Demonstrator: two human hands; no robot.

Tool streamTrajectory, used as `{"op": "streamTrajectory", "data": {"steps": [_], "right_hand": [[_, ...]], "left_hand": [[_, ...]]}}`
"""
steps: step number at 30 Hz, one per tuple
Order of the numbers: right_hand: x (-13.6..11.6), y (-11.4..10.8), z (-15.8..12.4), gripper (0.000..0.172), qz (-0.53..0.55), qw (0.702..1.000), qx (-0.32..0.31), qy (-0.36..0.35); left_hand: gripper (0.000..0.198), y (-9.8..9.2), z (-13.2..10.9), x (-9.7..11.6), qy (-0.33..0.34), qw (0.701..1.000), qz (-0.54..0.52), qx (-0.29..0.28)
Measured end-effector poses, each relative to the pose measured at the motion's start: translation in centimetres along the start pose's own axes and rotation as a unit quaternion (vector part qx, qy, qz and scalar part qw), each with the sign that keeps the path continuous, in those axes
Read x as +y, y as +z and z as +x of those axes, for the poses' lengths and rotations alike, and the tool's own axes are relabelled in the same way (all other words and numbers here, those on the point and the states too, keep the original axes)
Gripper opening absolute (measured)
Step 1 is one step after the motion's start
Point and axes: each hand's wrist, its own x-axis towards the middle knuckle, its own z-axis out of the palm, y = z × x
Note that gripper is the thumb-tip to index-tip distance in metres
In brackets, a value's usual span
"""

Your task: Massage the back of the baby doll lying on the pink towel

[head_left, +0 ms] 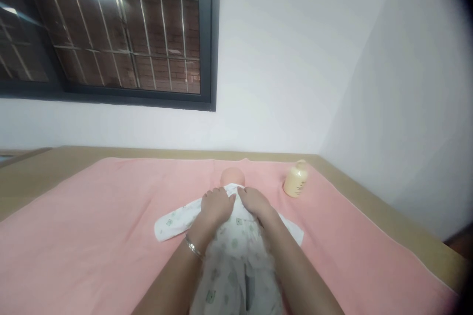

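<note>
On pink towel [92, 216] over tan table [406, 226] | white corner walls, barred window [111, 29] | hands [236, 204] flat on doll's garment [236, 246]

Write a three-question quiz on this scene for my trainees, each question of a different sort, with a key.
1. True or false: both hands rest on the doll's chest.
2. What stands right of the doll's head? A) cup B) yellow bottle C) book
3. What colour is the towel?

Key:
1. True: the left hand and right hand lie on the doll in its white garment.
2. B, the yellow bottle.
3. Pink towel.
</note>
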Motion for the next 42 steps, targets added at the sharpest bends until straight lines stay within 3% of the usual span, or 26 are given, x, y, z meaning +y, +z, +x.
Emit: {"op": "streamTrajectory", "data": {"steps": [7, 17, 26, 42], "right_hand": [[-1.9, -0.3, -2.6, 0.050, -0.026, 0.999, 0.027, -0.034], [0.2, 2.1, 0.9, 0.057, 0.020, 0.996, 0.078, 0.037], [1.1, 3.0, 1.6, 0.052, 0.064, 0.991, 0.106, 0.051], [1.4, 3.0, 1.8, 0.052, 0.074, 0.991, 0.098, 0.051]], "left_hand": [[0.060, 0.9, 2.0, -2.1, -0.028, 0.997, -0.069, -0.010], [0.060, 2.5, 3.1, -2.7, -0.031, 0.992, -0.117, 0.032], [0.062, 2.9, 3.6, -3.5, -0.030, 0.988, -0.150, 0.025], [0.066, 2.7, 3.7, -3.3, -0.040, 0.988, -0.148, 0.018]]}}
